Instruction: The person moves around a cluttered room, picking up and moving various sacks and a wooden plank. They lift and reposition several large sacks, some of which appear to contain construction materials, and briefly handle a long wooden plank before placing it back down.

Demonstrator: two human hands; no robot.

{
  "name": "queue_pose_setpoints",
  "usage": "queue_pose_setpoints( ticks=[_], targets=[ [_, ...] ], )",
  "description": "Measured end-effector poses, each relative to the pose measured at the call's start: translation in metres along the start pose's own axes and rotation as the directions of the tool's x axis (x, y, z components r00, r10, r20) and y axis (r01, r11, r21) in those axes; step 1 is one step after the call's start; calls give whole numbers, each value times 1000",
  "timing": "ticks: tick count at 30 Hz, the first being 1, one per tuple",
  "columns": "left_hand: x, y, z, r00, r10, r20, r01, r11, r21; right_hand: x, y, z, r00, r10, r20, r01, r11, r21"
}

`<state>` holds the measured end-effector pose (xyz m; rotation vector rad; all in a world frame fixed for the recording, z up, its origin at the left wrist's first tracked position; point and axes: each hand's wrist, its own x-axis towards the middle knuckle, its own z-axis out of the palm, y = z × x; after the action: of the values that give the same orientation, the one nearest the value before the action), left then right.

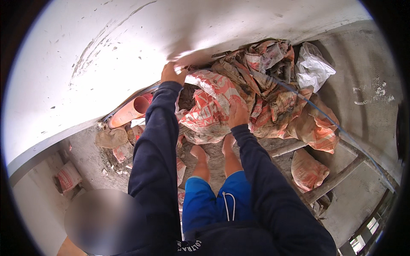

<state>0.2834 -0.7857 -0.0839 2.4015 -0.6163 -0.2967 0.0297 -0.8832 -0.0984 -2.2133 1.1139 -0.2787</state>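
A dusty red-and-white woven sack stands in front of my bare feet, its mouth gaping toward the left with a dark inside. At its upper left rim, close to the white wall, my left hand is closed on the sack's edge; the fingertips are partly hidden. My right hand grips the right side of the same sack, with its fingers bent against the fabric. What lies inside the sack cannot be made out.
Crumpled dirty sacks are heaped on the right, with a white plastic bag behind them. A blue hose-like line crosses over a wooden ladder. An orange pipe lies left along the white wall.
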Motion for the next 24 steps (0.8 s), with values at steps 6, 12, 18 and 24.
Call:
queue_pose_setpoints(
  ticks=[6, 12, 18, 24],
  targets=[
    [-30, -94, 7, 933, -291, 212, 275, 956, 104, 7, -10, -10, 977, -171, -126, 190, 968, 166],
    [-34, -122, 13, 891, -421, 169, 361, 883, 299, 18, -36, -30, 902, -367, -227, 389, 919, 65],
    [-32, -128, 13, 874, -460, 153, 438, 885, 160, 25, -43, -27, 914, -354, -200, 388, 907, 165],
    [-24, -128, 22, 943, -327, 64, 286, 893, 347, 29, -37, -17, 956, 246, -159, -143, 866, 479]
  ],
)
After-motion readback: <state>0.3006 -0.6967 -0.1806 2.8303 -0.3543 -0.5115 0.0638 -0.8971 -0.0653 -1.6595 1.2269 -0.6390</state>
